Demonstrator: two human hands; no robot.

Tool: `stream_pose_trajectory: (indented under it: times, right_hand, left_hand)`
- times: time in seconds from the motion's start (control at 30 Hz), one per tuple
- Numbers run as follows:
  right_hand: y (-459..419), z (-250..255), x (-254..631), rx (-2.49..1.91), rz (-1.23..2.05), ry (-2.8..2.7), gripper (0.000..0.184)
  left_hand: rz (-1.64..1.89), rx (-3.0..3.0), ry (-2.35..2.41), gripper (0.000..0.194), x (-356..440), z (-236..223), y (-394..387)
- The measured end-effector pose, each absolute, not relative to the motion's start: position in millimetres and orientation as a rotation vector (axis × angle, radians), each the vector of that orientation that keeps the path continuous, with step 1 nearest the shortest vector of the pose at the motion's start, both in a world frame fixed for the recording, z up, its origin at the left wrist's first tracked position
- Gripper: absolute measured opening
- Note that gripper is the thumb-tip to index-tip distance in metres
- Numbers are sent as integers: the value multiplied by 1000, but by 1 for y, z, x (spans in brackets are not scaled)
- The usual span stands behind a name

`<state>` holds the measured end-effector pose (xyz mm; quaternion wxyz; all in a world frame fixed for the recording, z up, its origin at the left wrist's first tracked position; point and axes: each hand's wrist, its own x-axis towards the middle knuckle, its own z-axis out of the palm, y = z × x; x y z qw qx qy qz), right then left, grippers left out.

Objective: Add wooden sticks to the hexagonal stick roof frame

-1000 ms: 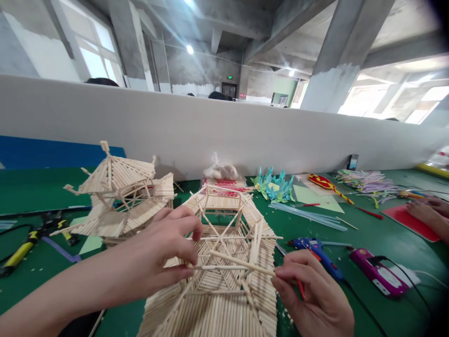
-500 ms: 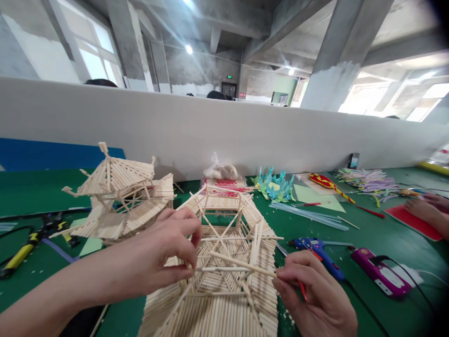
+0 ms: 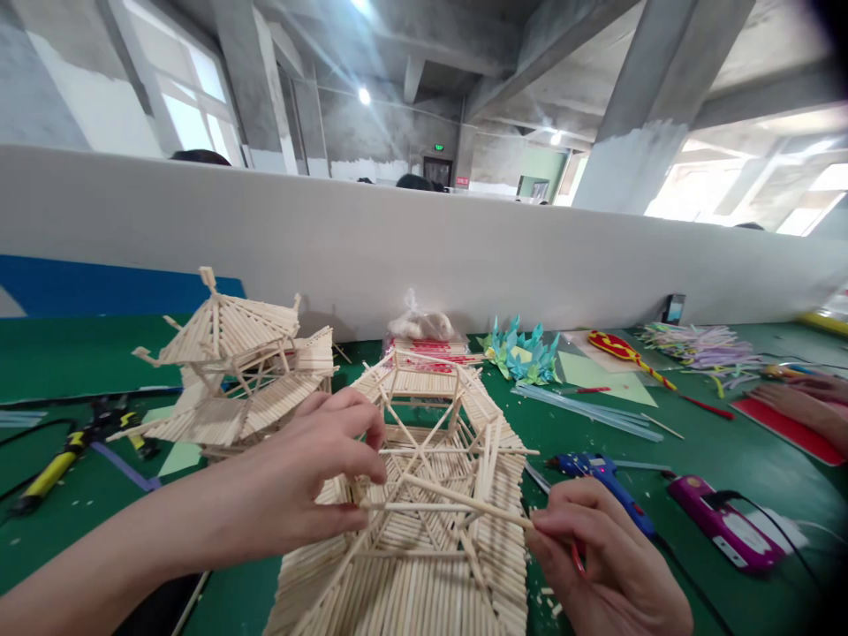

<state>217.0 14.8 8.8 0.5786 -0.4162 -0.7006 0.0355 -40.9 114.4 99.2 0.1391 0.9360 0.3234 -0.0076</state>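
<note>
A large roof-shaped model of thin wooden sticks (image 3: 424,521) lies on the green table in front of me. My left hand (image 3: 311,477) pinches one end of a horizontal stick inside the model's frame. My right hand (image 3: 602,565) is closed at the model's right edge, pinching the end of a slanted stick (image 3: 464,501) and also holding a small red-handled tool (image 3: 578,558). A second, finished stick pavilion roof (image 3: 231,371) stands to the left, just behind my left hand.
A blue glue gun (image 3: 600,477) and a purple device (image 3: 719,521) with a cable lie right of the model. Yellow-handled pliers (image 3: 59,459) lie at left. Paper flowers (image 3: 520,352), a plastic bag (image 3: 420,325), coloured strips (image 3: 695,343) sit by the white partition. Another person's hands (image 3: 798,402) rest far right.
Both hands keep their pinch on the sticks. The view has shifted slightly, so my right hand sits a little lower and further right.
</note>
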Motion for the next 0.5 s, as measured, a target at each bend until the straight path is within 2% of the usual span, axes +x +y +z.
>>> stream_pose_trajectory:
  times: [0.2,0.43,0.5]
  right_hand:
    - [10,12,220,-997,16,-1631,10]
    - [9,12,221,-961,-10,-1601,12]
    - [10,12,220,-937,-10,-1592,14]
  left_hand:
    - [161,2700,943,26,-58,95,107]
    - [194,2742,919,5,-46,103,98]
    - [141,2743,894,7,-39,106,98]
